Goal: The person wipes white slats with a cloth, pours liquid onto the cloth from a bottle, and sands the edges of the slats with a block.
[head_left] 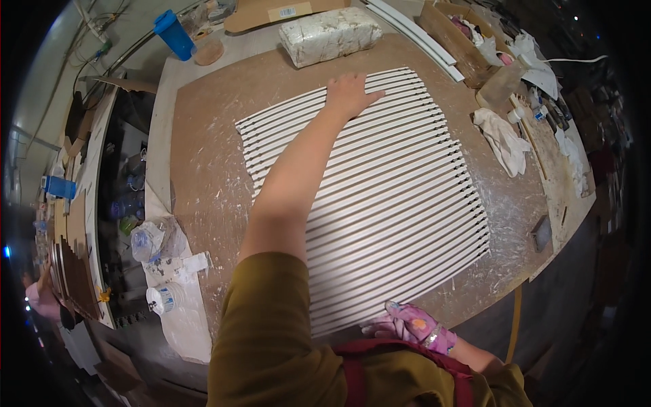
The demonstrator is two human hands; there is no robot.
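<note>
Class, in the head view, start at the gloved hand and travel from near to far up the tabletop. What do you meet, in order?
Gloved right hand → white slats → off-white block → brown cardboard.

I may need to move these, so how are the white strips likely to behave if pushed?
The white strips look slim and straight, so each is probably light and fairly stiff. Gaps show between them and their ends are stepped, so a push may shift them unevenly.

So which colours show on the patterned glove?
The patterned glove is mostly pinkish purple with orange; head view.
</note>
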